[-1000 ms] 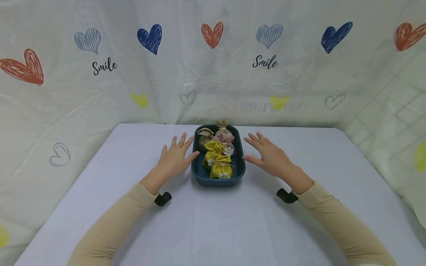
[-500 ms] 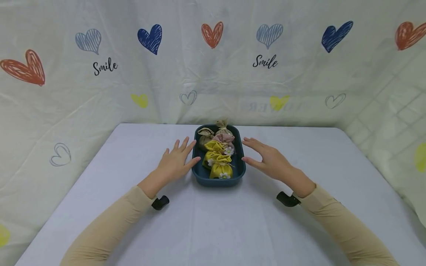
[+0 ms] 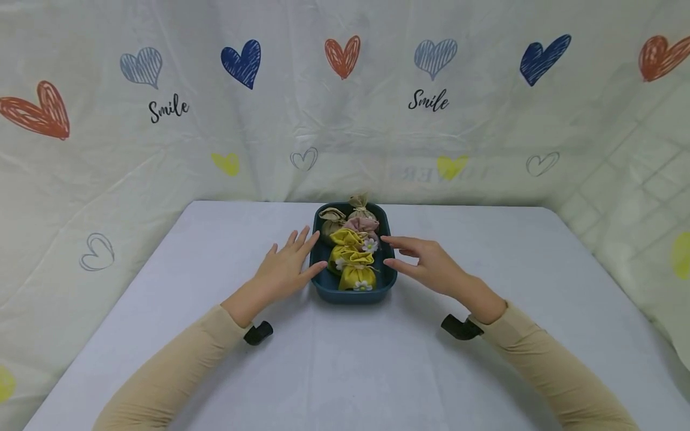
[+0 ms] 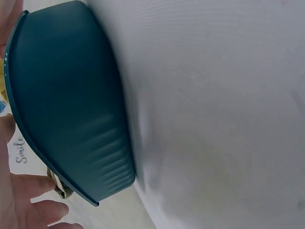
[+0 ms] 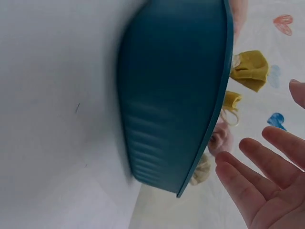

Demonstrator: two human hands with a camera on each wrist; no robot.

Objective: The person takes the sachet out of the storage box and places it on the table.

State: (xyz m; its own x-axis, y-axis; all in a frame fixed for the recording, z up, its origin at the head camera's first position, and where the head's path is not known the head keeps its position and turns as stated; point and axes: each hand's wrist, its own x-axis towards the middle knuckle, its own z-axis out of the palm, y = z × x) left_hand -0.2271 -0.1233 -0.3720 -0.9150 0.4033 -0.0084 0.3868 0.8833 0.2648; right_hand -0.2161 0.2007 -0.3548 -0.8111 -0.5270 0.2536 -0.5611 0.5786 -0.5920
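Observation:
A dark teal basin (image 3: 351, 296) stands on the table with several small drawstring pouches in it. Two yellow pouches lie in front; the nearer yellow pouch (image 3: 356, 276) bears a white flower. Behind them are a pink pouch (image 3: 362, 224), an olive pouch (image 3: 330, 228) and a beige pouch (image 3: 361, 206). My left hand (image 3: 283, 269) is at the basin's left rim, fingers spread and straight, holding nothing. My right hand (image 3: 431, 263) hovers over the right rim, fingers loosely bent and pointing toward the pouches, with nothing held. In the right wrist view its fingers (image 5: 267, 167) are apart from the pouches.
The white-covered table (image 3: 345, 371) extends around the basin. Behind it hangs a pale curtain (image 3: 345, 120) printed with hearts and words. A small black wrist camera (image 3: 259, 333) is worn at the left cuff, and another black camera (image 3: 460, 327) at the right.
My right hand has moved left, its fingertips now past the basin's right rim and its fingers drawn closer together. My left hand has shifted slightly down. The pouches stay in place.

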